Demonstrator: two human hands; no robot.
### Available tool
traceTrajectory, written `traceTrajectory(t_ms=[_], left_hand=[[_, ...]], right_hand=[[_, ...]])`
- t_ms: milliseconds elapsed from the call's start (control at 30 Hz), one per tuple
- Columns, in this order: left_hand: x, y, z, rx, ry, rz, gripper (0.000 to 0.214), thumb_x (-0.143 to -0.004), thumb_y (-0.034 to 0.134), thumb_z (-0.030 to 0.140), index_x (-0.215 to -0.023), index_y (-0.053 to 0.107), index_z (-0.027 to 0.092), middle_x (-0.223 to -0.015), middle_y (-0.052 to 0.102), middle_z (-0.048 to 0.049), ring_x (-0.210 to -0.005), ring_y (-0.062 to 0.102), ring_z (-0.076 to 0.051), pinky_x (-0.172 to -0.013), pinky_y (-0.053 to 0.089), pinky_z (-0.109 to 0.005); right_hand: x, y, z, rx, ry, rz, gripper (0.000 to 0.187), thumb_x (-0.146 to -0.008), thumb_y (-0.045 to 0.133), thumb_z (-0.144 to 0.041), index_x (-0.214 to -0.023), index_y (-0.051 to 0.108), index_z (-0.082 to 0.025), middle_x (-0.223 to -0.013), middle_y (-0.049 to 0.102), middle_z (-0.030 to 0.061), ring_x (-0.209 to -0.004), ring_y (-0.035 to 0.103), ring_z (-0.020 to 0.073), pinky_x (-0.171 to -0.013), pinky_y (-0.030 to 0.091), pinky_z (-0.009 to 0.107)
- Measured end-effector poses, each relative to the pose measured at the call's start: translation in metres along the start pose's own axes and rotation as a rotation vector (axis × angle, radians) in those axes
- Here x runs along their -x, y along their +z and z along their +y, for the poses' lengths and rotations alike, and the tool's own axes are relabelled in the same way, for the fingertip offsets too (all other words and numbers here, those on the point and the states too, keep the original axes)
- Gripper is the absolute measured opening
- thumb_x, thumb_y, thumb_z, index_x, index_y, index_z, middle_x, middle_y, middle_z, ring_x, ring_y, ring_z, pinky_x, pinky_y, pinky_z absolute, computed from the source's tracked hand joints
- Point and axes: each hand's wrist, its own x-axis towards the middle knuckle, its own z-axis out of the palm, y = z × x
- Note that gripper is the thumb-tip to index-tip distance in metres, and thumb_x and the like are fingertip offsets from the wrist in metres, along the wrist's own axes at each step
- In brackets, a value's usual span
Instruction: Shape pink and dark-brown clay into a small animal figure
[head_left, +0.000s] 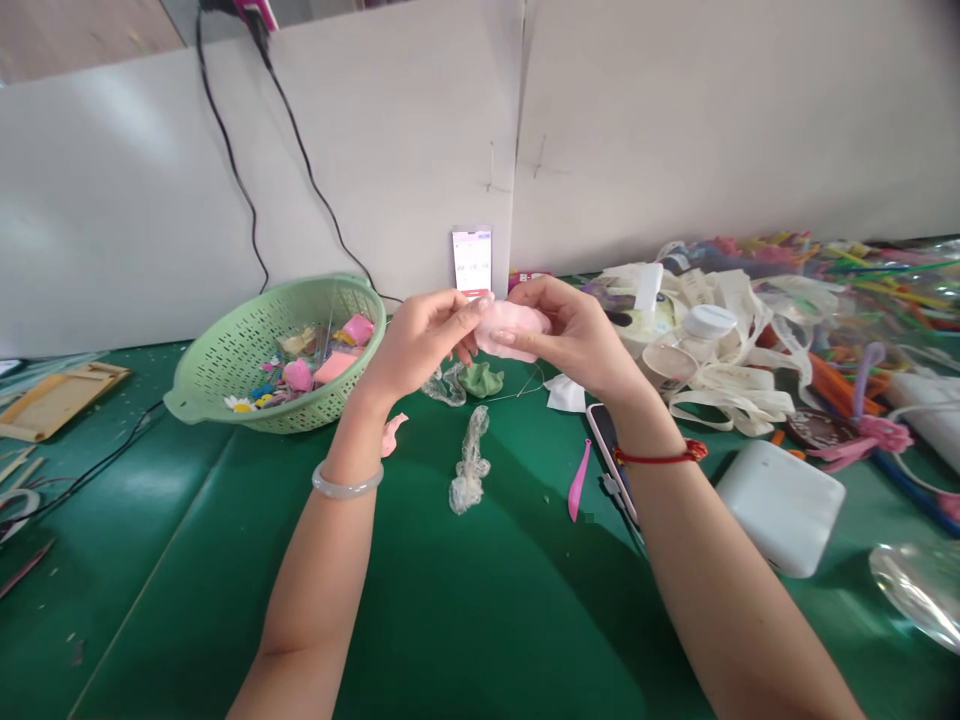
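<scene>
Both hands hold a soft, pale pink lump (511,325) above the table, in front of the propped phone. It looks like modelling clay, though its exact kind is unclear. My left hand (427,335) pinches its left end between thumb and fingers. Wrapped round its right side is my right hand (566,330), with the thumb pressed on the front. Below them lie a crumpled clear plastic wrap (469,470), a green crumpled lump (480,379) and a pink scrap (392,435). A pink plastic modelling knife (579,482) rests to the right.
A green basket (217,345) with small coloured pieces stands at left. The upright phone (472,262) leans on the wall. Another phone (611,455) lies under my right forearm, near a white box (781,507). White straps (727,405) and a white-lidded jar (709,325) crowd the right.
</scene>
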Motion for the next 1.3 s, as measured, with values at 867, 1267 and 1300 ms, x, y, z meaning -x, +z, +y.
traceTrajectory(t_ms=[867,1267,1300], left_hand=[[-0.003,0.022,-0.005,-0.094,0.053,0.002,0.028,-0.090,0.068,0.046,-0.086,0.068,0.019,-0.086,0.076,-0.0046,-0.075,0.067,-0.015,-0.068,0.051,-0.027],[0.008,0.030,0.014,-0.372,0.143,-0.144,0.021,-0.094,0.052,0.013,-0.100,0.072,0.017,-0.097,0.077,-0.0033,-0.080,0.070,-0.014,-0.068,0.052,-0.026],[0.008,0.030,0.015,-0.380,0.148,-0.154,0.024,-0.093,0.050,0.011,-0.101,0.071,0.017,-0.098,0.077,-0.0032,-0.082,0.070,-0.014,-0.068,0.052,-0.026]], right_hand=[[-0.010,0.015,0.018,-0.451,0.235,0.260,0.045,-0.083,0.063,-0.069,-0.081,0.051,-0.025,-0.076,0.051,0.0009,-0.067,0.053,0.0148,-0.056,0.045,0.028],[-0.007,0.031,0.005,-0.335,0.118,0.560,0.057,-0.090,0.057,-0.068,-0.061,0.032,-0.026,-0.060,0.026,-0.0037,-0.052,0.031,0.0139,-0.051,0.028,0.032],[-0.006,0.031,0.002,-0.330,0.101,0.526,0.059,-0.091,0.056,-0.067,-0.058,0.030,-0.026,-0.056,0.025,-0.0036,-0.051,0.028,0.0144,-0.051,0.026,0.033]])
